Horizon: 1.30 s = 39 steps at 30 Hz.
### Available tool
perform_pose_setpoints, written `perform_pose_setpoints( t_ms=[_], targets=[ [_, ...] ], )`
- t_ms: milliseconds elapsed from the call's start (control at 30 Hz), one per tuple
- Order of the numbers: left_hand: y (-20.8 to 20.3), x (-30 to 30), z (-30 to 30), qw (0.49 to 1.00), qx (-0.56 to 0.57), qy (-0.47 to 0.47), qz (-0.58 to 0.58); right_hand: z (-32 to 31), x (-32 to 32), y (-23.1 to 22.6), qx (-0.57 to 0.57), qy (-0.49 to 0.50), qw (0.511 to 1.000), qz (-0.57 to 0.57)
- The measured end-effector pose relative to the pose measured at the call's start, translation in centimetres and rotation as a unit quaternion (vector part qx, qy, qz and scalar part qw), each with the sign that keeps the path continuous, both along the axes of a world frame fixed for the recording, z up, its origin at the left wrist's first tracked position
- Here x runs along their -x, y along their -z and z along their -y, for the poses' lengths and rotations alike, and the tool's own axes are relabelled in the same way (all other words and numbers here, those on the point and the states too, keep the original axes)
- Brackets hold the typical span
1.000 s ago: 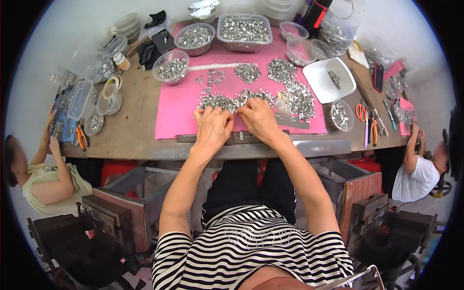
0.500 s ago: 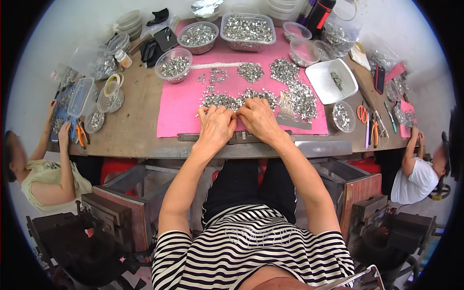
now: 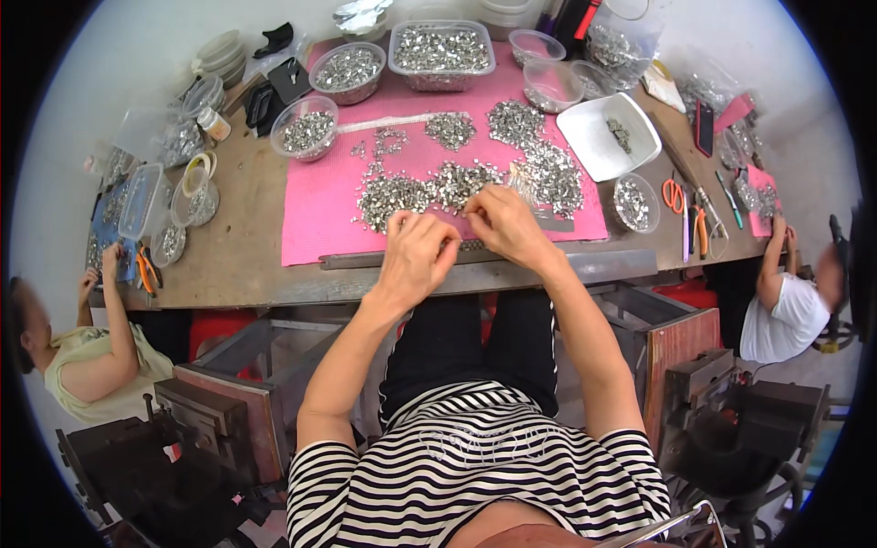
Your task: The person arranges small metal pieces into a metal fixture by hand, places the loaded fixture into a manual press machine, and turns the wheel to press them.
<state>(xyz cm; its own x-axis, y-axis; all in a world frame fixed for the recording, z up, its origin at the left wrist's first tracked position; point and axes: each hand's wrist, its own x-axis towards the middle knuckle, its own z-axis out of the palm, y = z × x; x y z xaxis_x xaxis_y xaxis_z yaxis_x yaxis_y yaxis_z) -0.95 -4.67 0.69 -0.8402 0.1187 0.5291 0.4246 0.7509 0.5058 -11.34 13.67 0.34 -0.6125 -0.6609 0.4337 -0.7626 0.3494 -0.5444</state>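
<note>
Small silvery metal pieces point(image 3: 391, 201) lie in loose heaps on a pink mat point(image 3: 315, 205) in front of me. My left hand point(image 3: 416, 254) hangs over the mat's near edge, fingers curled in and thumb against fingertips. My right hand point(image 3: 508, 224) is bent over the near side of the middle heap point(image 3: 464, 183), its thumb and fingers pinched together. A gap separates the two hands. Whatever either pinch holds is too small or hidden to make out. Under the hands, along the table's front, runs a dark metal bar point(image 3: 365, 260).
Tubs of metal pieces point(image 3: 440, 78) stand behind the heaps. A white tray point(image 3: 585, 146) and a round tub point(image 3: 650, 205) are at the right, beside orange-handled scissors point(image 3: 673, 196) and pliers point(image 3: 699, 233). Co-workers sit at the left point(image 3: 100, 356) and right point(image 3: 786, 301).
My hands, close together before, are now apart; the left has drawn nearer to me and the right has shifted slightly right. The view has turned a little. The left co-worker's hands have moved.
</note>
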Motion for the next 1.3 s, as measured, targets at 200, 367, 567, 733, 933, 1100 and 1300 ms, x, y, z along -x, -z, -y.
perform_pose_setpoints(
  t_ms=[200, 367, 567, 733, 933, 1100, 1300],
  targets=[
    [0.6, 0.1, -1.5, 1.000, -0.013, 0.025, -0.013, -1.8, -0.1, 0.0, 0.002, 0.026, 0.999, 0.037],
    [0.8, 0.0, -1.2, 0.999, -0.025, 0.034, -0.009, -1.5, -0.5, 0.0, 0.012, 0.007, 0.998, 0.054],
    [0.3, -0.5, 0.9, 0.993, -0.069, -0.083, -0.054, -1.2, -0.4, -0.4, 0.025, -0.015, 0.994, 0.108],
    [-0.6, 0.0, 3.0, 0.995, 0.002, -0.096, 0.015, -0.2, 0.5, -0.9, -0.031, -0.088, 0.989, 0.118],
    [-0.4, 0.4, 3.8, 0.994, 0.025, -0.106, 0.019, 0.5, 1.3, -1.3, -0.083, -0.074, 0.989, 0.100],
    [0.0, 0.8, 3.8, 0.994, 0.035, -0.101, 0.028, 1.3, 0.9, -1.4, -0.096, -0.118, 0.985, 0.080],
    [0.0, 1.3, 3.8, 0.993, 0.056, -0.102, 0.030, 0.6, 1.0, -1.9, -0.053, -0.073, 0.990, 0.110]
  ],
)
